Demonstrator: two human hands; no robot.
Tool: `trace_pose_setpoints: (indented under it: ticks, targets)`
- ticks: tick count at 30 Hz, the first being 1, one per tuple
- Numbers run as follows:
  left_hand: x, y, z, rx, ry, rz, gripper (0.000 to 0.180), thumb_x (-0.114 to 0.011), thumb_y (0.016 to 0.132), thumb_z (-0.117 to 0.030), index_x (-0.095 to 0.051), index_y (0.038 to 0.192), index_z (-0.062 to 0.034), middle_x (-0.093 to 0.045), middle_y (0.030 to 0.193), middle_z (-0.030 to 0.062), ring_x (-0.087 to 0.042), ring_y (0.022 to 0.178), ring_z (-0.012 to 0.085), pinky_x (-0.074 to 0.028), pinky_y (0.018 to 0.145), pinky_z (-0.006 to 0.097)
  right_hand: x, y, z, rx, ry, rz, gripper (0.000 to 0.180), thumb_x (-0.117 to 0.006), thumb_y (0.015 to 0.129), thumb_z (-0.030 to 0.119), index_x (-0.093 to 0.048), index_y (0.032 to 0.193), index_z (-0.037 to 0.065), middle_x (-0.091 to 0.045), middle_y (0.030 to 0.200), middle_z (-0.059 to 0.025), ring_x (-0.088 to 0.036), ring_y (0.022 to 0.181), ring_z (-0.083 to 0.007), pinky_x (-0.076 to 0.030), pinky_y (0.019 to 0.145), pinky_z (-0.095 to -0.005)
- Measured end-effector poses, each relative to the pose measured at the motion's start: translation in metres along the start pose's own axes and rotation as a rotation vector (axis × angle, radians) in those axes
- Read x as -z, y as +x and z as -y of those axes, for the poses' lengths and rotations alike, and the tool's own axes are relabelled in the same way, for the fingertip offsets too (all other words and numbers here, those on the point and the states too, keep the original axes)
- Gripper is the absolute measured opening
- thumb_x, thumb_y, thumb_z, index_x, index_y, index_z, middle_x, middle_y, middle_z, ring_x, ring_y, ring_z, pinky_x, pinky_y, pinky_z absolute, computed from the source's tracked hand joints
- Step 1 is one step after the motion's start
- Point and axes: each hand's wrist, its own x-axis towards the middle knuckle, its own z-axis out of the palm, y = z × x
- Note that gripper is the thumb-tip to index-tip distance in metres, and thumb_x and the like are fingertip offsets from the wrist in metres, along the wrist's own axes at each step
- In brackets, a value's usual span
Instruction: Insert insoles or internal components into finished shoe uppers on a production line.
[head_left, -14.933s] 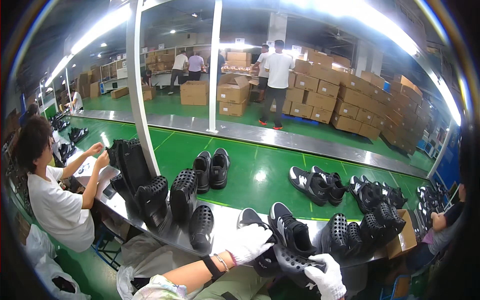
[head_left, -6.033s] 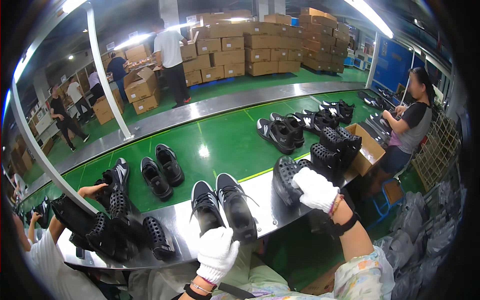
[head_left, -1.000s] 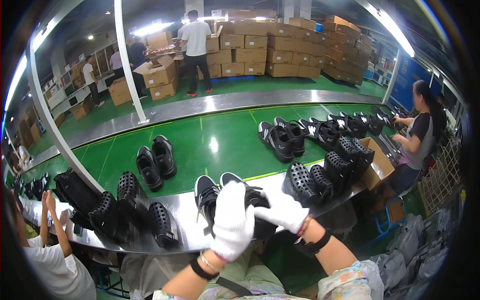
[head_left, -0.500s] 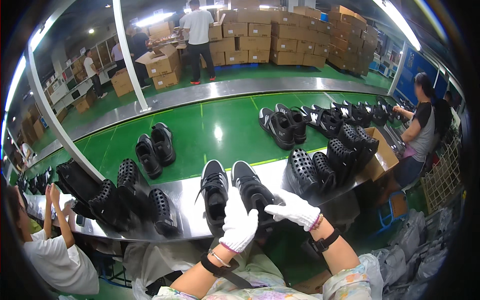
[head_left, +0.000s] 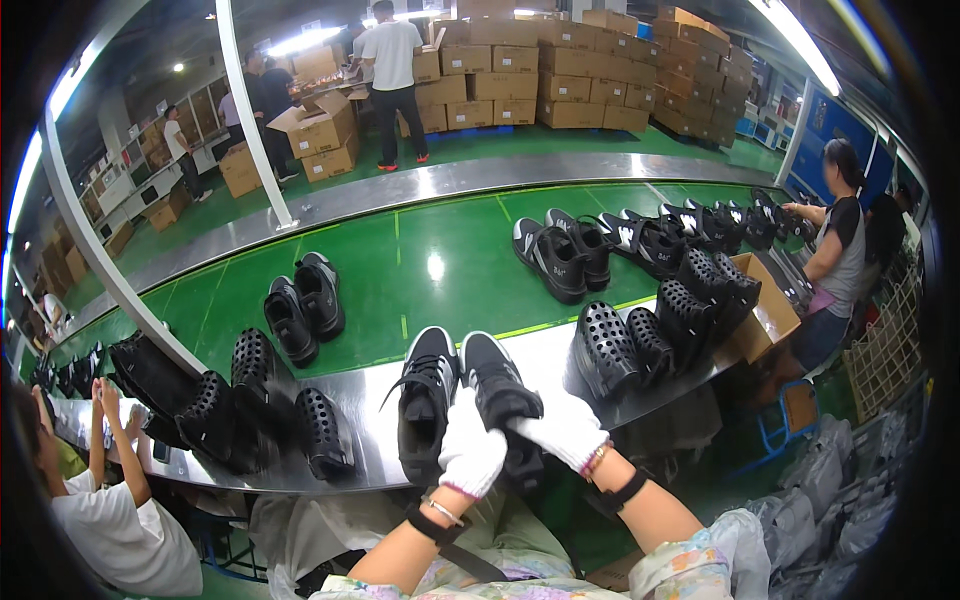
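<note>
Two black sneakers with grey toes stand side by side on the metal edge before me: the left sneaker (head_left: 425, 400) has a loose lace end, and the right sneaker (head_left: 490, 370) is between my hands. My left hand (head_left: 472, 448), in a white knit glove, is closed against the left side of the right sneaker near its collar; some fingertips are hidden. My right hand (head_left: 565, 430), also gloved, closes on the collar and tongue from the other side, its fingertips partly inside the opening.
Perforated black shoe lasts (head_left: 325, 430) stand at left, more lasts (head_left: 605, 345) at right beside an open carton (head_left: 765, 310). Finished-looking sneakers (head_left: 305, 305) sit on the green belt (head_left: 430, 240). A slanted white post (head_left: 110, 240) rises at left. Co-workers (head_left: 840, 230) flank both sides.
My right hand has moved left and inward onto the right sneaker's collar, where it had been just beside it. My left hand has shifted slightly down along the same sneaker.
</note>
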Motion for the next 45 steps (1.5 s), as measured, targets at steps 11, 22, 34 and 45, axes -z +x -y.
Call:
trace_pose_setpoints:
  ticks: [11, 22, 34, 45]
  targets:
    - [0.011, -0.002, 0.002, -0.509, -0.108, -0.238, 0.066, -0.071, 0.08, -0.011, -0.046, 0.139, 0.0033, -0.053, 0.136, 0.0259, -0.048, 0.127, 0.0431, -0.038, 0.109, 0.048, 0.006, -0.016, 0.023, 0.799, -0.196, -0.391, 0.028, -0.076, 0.077, 0.015, -0.068, 0.104, 0.01, -0.063, 0.085, -0.0097, -0.063, 0.075, -0.0281, -0.052, 0.064, -0.0379]
    - [0.033, 0.006, 0.015, -0.662, -0.104, -0.065, 0.064, -0.062, 0.076, 0.005, -0.05, 0.139, 0.0001, -0.06, 0.128, 0.0212, -0.057, 0.122, 0.0381, -0.045, 0.106, 0.042, -0.015, -0.013, -0.035, -0.006, 1.065, 0.101, 0.029, -0.06, 0.098, 0.018, -0.063, 0.121, 0.001, -0.066, 0.093, -0.0079, -0.065, 0.076, -0.0148, -0.053, 0.061, -0.0255]
    - [0.031, 0.002, 0.024, -0.704, -0.196, -0.174, 0.043, -0.064, 0.069, 0.012, -0.062, 0.108, -0.0039, -0.062, 0.113, 0.0172, -0.061, 0.11, 0.0349, -0.049, 0.099, 0.04, -0.023, -0.004, -0.056, -0.096, 1.401, 0.129, 0.02, -0.069, 0.09, 0.007, -0.065, 0.108, -0.001, -0.066, 0.085, -0.0066, -0.064, 0.062, -0.0112, -0.054, 0.053, -0.0255]
    - [0.007, 0.001, 0.036, -0.531, -0.465, -0.158, 0.037, -0.063, 0.085, 0.01, -0.054, 0.12, -0.0015, -0.055, 0.123, 0.0141, -0.058, 0.116, 0.0231, -0.047, 0.102, 0.034, -0.062, -0.023, -0.063, -0.064, 0.834, -0.06, 0.017, -0.071, 0.09, 0.015, -0.066, 0.102, 0.004, -0.067, 0.082, -0.0047, -0.063, 0.065, -0.0116, -0.052, 0.058, -0.0257]
